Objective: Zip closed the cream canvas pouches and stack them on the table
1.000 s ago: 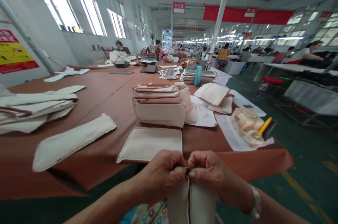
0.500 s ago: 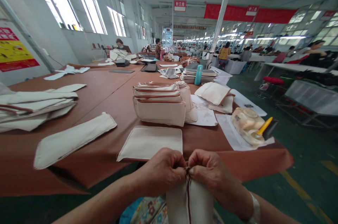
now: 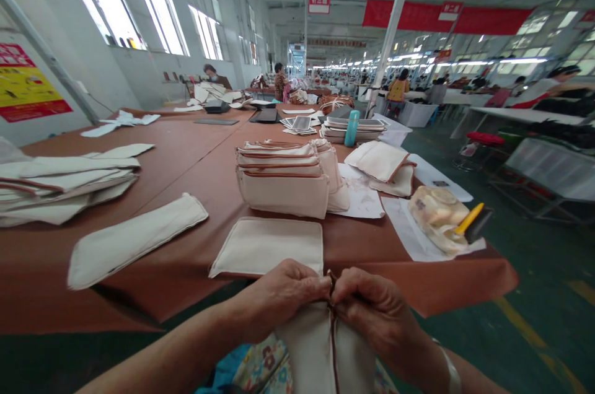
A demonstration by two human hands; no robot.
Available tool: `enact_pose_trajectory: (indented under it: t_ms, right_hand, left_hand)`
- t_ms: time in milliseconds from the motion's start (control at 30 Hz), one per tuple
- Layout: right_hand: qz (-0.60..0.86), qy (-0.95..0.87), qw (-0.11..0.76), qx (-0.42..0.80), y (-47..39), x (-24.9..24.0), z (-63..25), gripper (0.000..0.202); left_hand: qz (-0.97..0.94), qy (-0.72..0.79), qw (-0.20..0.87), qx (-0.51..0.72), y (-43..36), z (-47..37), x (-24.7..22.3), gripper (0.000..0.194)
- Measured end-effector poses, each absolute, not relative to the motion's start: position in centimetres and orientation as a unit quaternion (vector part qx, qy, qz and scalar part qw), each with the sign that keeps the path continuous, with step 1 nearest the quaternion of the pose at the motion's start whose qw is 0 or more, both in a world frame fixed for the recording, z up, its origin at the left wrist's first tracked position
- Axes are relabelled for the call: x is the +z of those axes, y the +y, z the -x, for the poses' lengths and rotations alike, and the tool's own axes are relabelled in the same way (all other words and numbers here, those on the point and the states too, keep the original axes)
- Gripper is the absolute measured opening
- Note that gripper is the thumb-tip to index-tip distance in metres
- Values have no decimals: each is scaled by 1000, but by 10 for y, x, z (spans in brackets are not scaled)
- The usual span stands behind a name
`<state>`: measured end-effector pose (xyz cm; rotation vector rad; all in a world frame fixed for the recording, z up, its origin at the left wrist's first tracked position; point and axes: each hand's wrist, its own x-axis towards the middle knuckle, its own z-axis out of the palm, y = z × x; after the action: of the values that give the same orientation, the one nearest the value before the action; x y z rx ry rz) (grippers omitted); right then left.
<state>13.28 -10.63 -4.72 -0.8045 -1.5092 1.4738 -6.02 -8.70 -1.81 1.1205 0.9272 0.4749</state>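
A cream fabric piece [image 3: 307,350] with a brown-edged seam down its middle hangs over my lap, below the table's front edge. My left hand [image 3: 292,292] pinches its top edge just left of the seam. Pressed against the other side of the seam, my right hand [image 3: 372,301] grips the same edge between thumb and bent fingers. The top end of the brown edging sticks up between the two hands. Just beyond them lies a flat cream panel [image 3: 274,245] on the table. Behind the panel stands a stack of cream pieces with brown edging [image 3: 283,192].
The table has a brown cover [image 3: 186,165]. A long cream piece [image 3: 139,239] and a cream pile [image 3: 69,186] lie to the left. On the right are a plastic-wrapped bundle [image 3: 434,214], a yellow-handled brush [image 3: 470,218] and a turquoise bottle [image 3: 352,127]. Other people work farther back.
My left fingers have straightened from a curled pinch and lie flatter along the edge. More of the brown edging shows between my hands. The view has shifted slightly.
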Motion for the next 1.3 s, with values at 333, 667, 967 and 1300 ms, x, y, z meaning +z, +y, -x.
enact_pose_trajectory:
  t_ms: [333, 667, 967, 1300]
  right_hand:
    - [389, -707, 369, 462, -111, -49, -142, 16]
    - [329, -652, 261, 631, -97, -25, -150, 38]
    - [290, -700, 263, 597, -95, -34, -153, 30]
    - [233, -608, 285, 704, -92, -21, -157, 24]
  left_hand:
    - [-539, 388, 724, 186, -86, 63, -15, 37]
    - [-612, 430, 641, 172, -87, 64, -16, 10]
    - [-621, 332, 680, 202, -85, 72, -13, 35]
    - [-656, 328, 665, 143, -83, 82, 9, 41]
